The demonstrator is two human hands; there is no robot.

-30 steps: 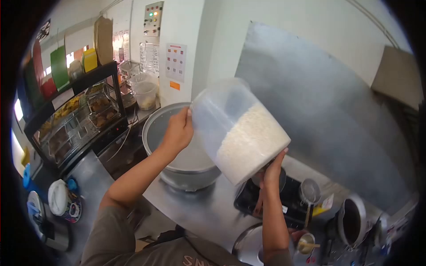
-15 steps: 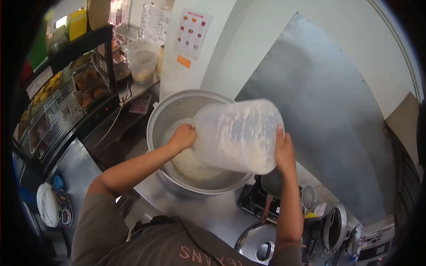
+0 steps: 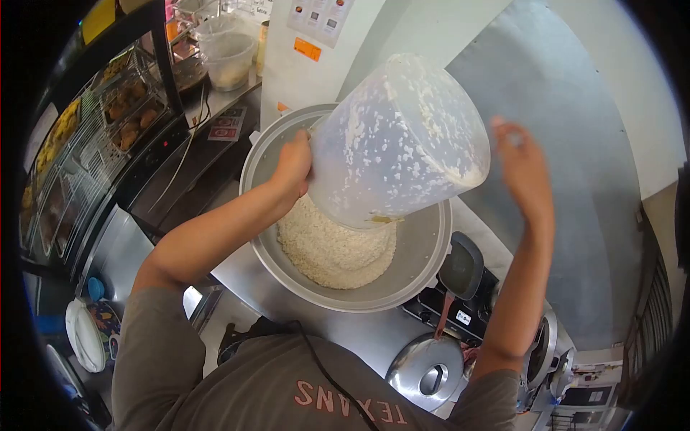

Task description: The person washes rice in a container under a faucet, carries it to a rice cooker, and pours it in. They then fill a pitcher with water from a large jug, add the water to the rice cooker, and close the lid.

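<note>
A translucent plastic container [image 3: 402, 144] is tipped mouth-down over a large metal pot [image 3: 251, 154], with white grains stuck along its inside and base. My left hand [image 3: 293, 167] is closed on the container's rim at the left. Off to the right of the container's base, my right hand [image 3: 521, 161] is raised and apart from it, somewhat blurred, fingers loosely bent with nothing in them. A heap of white rice [image 3: 334, 244] lies in the pot under the container's mouth. Part of the pot's far side is hidden behind the container.
A stove [image 3: 467, 316] with a dark pan [image 3: 460, 269] stands right of the pot, near a round metal lid [image 3: 429, 373]. At left are a glass food warmer [image 3: 162, 136] and a white tub [image 3: 85, 336]. A plastic bucket [image 3: 226, 61] sits on the back shelf.
The container has tipped further upside down, its base rising. My right hand has let go of it and moved up and right. More rice shows heaped in the pot.
</note>
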